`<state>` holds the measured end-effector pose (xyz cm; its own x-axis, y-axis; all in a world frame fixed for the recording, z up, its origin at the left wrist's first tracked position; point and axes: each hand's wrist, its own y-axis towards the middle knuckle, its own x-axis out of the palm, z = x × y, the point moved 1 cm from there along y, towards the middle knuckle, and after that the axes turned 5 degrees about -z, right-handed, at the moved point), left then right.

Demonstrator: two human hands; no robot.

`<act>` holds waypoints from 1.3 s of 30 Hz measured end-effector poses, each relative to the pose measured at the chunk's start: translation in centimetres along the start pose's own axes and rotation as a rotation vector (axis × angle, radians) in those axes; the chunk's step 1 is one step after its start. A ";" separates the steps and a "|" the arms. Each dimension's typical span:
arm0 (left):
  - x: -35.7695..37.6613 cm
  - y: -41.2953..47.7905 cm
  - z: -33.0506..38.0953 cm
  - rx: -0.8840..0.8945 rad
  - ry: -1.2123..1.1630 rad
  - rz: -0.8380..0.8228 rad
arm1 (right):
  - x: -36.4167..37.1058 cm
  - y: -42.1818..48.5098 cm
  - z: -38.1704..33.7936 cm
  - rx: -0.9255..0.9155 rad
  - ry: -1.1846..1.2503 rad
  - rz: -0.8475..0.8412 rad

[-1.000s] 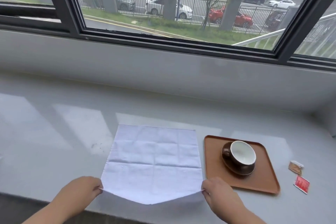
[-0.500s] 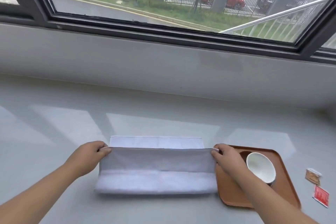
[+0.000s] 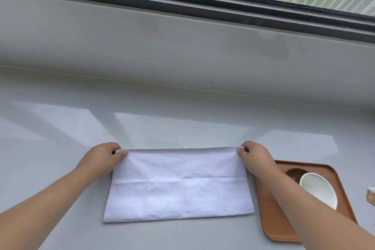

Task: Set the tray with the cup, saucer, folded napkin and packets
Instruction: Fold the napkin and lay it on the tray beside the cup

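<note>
1. Grey counter (image 3: 60,128) carries everything below the window sill; its glossy face looks slick, so I judge the cloth could slide as I crease it and the edges would drift out of line.
2. White napkin (image 3: 178,184) lies flat just left of the tray, doubled into a long band with its fold toward me. Half a second ago the lifted edge was only partway over; now it has reached the far edge and the layers lie together.
3. Brown tray (image 3: 284,229) sits at my right, its near corner running out of view. It appears lower and further right than before, because the camera has tipped down.
4. My left hand (image 3: 101,160) pinches the far left corner of the napkin; my right hand (image 3: 257,158) pinches the far right corner. Both are closed on the cloth.
5. My right forearm crosses over the tray and hides part of the cup (image 3: 318,191). Pulling that arm back carelessly could knock the cup on its saucer (image 3: 292,174).
6. One packet (image 3: 371,197) shows only as a sliver at the right edge, off the tray; the red one seen earlier is now out of view.
</note>
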<state>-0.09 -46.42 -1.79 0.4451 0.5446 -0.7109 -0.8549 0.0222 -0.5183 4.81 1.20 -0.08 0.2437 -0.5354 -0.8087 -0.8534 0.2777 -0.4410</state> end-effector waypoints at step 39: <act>3.3 -11.2 -0.2 0.243 0.397 -0.105 | 0.4 -9.0 0.8 -0.270 -0.151 -0.036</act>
<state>11.02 -45.05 1.60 0.5597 0.1677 -0.8116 -0.8162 0.2811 -0.5048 12.97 -0.86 3.29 0.3246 -0.4108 -0.8520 -0.9296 0.0278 -0.3676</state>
